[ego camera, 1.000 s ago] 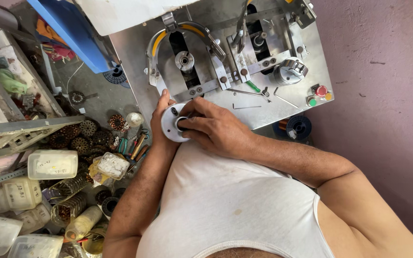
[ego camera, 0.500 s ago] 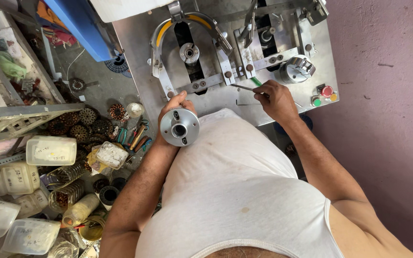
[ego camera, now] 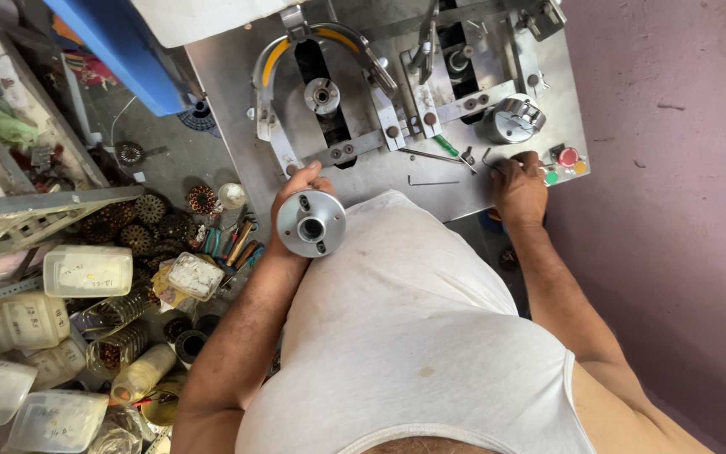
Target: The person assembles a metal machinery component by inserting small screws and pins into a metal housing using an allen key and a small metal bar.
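Fingers of your left hand (ego camera: 296, 189) are curled around the round metal disc (ego camera: 311, 224), gripping it by its rim, so its flat face with the centre hole and small screw holes turns up toward you. You hold it close to your chest, just at the near edge of the steel machine plate (ego camera: 237, 76), apart from the round hub (ego camera: 322, 95) under the curved yellow guard (ego camera: 291, 55) at the far left. Your right hand (ego camera: 518, 181) rests at the right side of the plate, fingertips bent down onto a thin bent wire tool (ego camera: 489, 160), beside the red and green buttons (ego camera: 566, 161); whether they already pinch it, I cannot tell. A green-handled screwdriver (ego camera: 445, 146) lies just left of it, easy to reach.
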